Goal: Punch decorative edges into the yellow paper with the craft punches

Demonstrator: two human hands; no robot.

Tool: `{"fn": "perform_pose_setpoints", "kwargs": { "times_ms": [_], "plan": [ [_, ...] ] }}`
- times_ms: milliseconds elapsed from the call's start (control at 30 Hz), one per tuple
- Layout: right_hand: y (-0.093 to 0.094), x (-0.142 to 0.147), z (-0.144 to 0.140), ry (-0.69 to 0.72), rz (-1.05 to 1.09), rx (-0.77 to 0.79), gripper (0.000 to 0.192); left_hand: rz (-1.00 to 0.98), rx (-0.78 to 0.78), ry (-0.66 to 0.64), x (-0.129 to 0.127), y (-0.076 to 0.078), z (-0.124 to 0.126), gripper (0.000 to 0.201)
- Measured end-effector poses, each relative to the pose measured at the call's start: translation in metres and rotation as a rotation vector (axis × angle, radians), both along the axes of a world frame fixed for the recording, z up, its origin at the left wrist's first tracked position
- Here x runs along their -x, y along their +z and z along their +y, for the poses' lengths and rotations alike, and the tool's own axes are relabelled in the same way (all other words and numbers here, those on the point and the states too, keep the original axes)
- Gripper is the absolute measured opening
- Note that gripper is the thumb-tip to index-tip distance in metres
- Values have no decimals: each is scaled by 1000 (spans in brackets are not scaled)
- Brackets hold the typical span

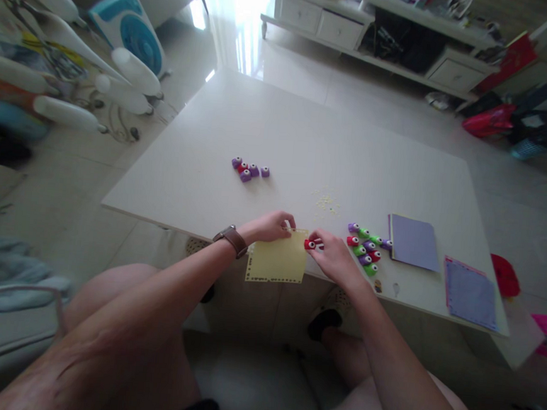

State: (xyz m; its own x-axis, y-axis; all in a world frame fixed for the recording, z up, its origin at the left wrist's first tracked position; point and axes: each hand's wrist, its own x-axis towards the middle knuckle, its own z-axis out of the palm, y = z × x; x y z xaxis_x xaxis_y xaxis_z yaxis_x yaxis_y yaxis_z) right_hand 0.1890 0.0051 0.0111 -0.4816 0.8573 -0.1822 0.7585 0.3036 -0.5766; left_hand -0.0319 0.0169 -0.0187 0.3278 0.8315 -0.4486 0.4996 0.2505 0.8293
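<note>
My left hand (276, 225), with a brown-strapped watch on its wrist, pinches the top edge of a yellow sheet of paper (276, 259). Small punched holes run along the sheet's borders, and its lower part hangs past the table's front edge. In my right hand (329, 250) is a small red craft punch (309, 244), held at the sheet's upper right edge; my fingers partly cover it. Tiny yellow paper bits (326, 203) lie scattered just beyond. To the right of that hand sits a group of red, green and purple punches (364, 250).
Several more punches (252, 170), mostly purple, stand left of centre on the white table (299, 125). A stack of purple paper (413, 241) lies at the right, with punched purple sheets (471, 293) near the corner. A white cabinet (339, 30) stands beyond.
</note>
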Motion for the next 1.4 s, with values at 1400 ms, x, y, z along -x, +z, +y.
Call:
{"fn": "perform_pose_setpoints", "kwargs": {
  "times_ms": [1400],
  "plan": [
    [-23,3,5,26,-59,-51,12,469,-660,-127,-26,-8,-31,23]
  ]
}}
